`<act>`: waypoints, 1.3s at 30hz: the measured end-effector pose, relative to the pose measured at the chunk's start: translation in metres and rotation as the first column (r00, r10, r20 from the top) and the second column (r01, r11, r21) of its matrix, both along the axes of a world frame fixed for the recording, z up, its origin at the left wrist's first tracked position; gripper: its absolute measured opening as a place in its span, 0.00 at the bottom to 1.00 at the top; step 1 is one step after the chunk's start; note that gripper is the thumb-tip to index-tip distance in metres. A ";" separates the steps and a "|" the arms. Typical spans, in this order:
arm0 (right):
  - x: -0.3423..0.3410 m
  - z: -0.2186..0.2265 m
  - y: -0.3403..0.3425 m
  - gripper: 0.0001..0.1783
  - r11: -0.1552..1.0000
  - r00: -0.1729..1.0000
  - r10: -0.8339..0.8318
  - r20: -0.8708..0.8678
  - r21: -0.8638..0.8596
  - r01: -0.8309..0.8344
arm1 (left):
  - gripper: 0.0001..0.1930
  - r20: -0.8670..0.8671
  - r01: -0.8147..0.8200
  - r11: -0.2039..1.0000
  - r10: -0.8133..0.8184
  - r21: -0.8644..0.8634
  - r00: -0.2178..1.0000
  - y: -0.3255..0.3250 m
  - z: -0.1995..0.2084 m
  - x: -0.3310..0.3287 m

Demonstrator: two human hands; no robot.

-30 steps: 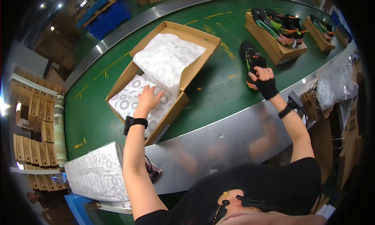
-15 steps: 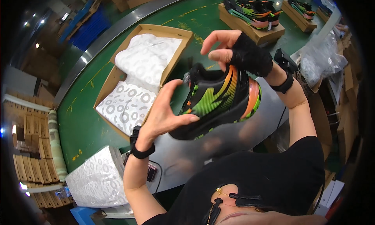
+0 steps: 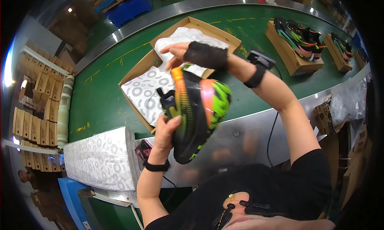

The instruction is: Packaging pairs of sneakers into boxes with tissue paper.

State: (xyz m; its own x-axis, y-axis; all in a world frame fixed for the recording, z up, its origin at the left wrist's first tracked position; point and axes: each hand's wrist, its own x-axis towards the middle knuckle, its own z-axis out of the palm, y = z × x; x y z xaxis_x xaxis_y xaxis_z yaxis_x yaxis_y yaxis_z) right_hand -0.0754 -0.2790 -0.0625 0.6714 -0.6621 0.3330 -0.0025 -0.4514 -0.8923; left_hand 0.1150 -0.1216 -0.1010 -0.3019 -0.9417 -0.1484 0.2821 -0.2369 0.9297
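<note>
A black running shoe (image 3: pixel 188 114) with green, orange and coral parts is tilted on its side above the metal table edge. My left hand (image 3: pixel 165 134) is shut on it, thumb pressing the green side. My right hand (image 3: pixel 200 56), in a black fingerless glove, is above the shoe's orange end with its fingers apart. Whether those fingertips touch the shoe is hard to tell. Behind the shoe lies an open cardboard shoe box (image 3: pixel 136 68), lined with white patterned tissue paper (image 3: pixel 146 88).
Boxes with several similar shoes (image 3: pixel 298 38) stand at the far right on the green conveyor belt (image 3: pixel 100 98). A wrapped stack of patterned paper (image 3: pixel 100 158) sits at the near left. Shelved cartons (image 3: pixel 36 126) are farther left. A clear plastic bag (image 3: pixel 348 104) hangs at right.
The shoe has been turned more upright and moved left, nearer the box, still in my left hand. My right hand has moved left with it. The view has shifted to the right.
</note>
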 end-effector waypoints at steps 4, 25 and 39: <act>0.003 -0.077 -0.036 0.30 0.917 0.638 -0.286 -0.715 -0.397 -0.034 | 0.26 -0.231 -0.221 0.968 0.244 0.120 0.942 -0.023 -0.002 0.027; -0.038 -0.121 0.059 0.27 0.592 0.907 -0.408 -0.102 0.727 0.348 | 0.32 0.248 -0.344 0.677 0.239 0.651 0.939 -0.195 -0.081 0.069; 0.002 -0.131 0.060 0.29 0.483 0.607 -0.770 -0.198 -0.802 0.351 | 0.51 -0.036 -0.452 0.864 0.470 0.224 0.882 -0.066 -0.060 0.091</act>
